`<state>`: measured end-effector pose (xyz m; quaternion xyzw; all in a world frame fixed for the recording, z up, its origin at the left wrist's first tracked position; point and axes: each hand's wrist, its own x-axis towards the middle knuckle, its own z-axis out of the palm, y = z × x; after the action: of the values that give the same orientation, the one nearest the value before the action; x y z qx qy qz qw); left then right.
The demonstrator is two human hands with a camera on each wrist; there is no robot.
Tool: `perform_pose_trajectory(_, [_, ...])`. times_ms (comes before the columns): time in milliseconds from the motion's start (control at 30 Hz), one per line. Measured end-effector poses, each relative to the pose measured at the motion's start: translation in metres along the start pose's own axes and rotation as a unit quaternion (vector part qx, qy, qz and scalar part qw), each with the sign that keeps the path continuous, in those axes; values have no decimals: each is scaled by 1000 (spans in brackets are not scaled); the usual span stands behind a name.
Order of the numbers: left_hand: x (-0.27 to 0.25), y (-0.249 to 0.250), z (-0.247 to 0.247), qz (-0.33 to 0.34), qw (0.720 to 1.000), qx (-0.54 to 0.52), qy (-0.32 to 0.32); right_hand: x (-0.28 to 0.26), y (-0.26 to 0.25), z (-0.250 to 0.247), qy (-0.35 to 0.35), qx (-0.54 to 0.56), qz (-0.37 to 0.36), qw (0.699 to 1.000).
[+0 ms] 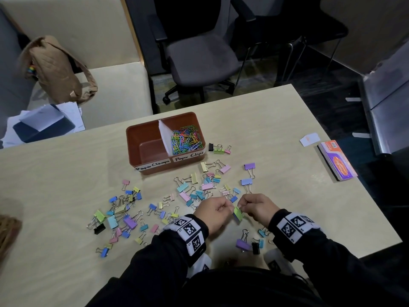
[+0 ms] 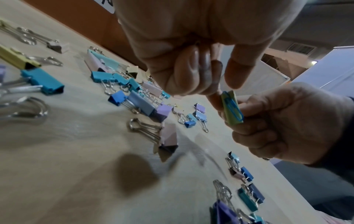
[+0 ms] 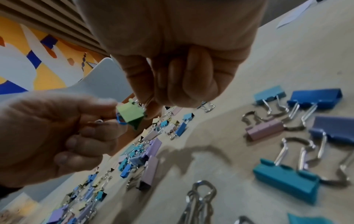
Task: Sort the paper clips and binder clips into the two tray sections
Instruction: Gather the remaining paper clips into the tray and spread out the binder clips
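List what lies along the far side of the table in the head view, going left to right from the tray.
Brown tray, left section empty → paper clips in its right section → black binder clip → white paper slip → orange-and-purple box.

black sleeves [image 1: 155, 258], checkered marker wristbands [image 1: 188, 231]

A pale wood-grain surface [image 1: 66, 173] carries a brown two-section tray [image 1: 132, 138] near its far middle. Loose binder clips [image 1: 124, 213] in many colours lie scattered across the near part, one cluster at the left, another [image 1: 205, 185] just near and right of the tray, a few more [image 1: 250, 242] at the near edge. Far right lie an orange and purple booklet [image 1: 337, 160] and a small white card [image 1: 309, 139] beside it
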<state>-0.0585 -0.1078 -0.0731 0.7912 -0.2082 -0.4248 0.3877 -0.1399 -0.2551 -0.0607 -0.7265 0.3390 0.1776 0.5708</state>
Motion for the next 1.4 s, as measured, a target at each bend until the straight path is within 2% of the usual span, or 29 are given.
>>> perform_pose_trajectory(167, [-1, -2, -2, 12, 1000, 10, 11, -2, -4, 1, 4, 96, 53, 994])
perform_pose_trajectory(300, [-3, -5, 0, -19, 999, -40, 13, -4, -3, 0, 21, 116, 92, 989])
perform_pose_trajectory(633, [-2, -8, 0, -33, 997, -62, 18, -7, -6, 3, -15, 105, 98, 990])
perform_pose_trajectory(767, [-2, -6, -2, -40, 995, -83, 26, -7, -6, 7, -21, 134, 85, 987])
perform_pose_trajectory(867, [-3, -5, -3, -39, 996, -79, 12, -3, -3, 11, -18, 153, 100, 983])
perform_pose_trajectory(1067, [-7, -6, -7, -25, 996, -76, -26, 2, 1, 9, -64, 217, 164, 960])
perform_pose_trajectory(1267, [-10, -8, -12, -41, 998, -52, -21, 5, 2, 8, -85, 196, 165, 963])
perform_pose_trajectory(1400, [-10, -6, -16, -72, 990, -116, 39, 6, 2, 11, -94, 139, 156, 973])
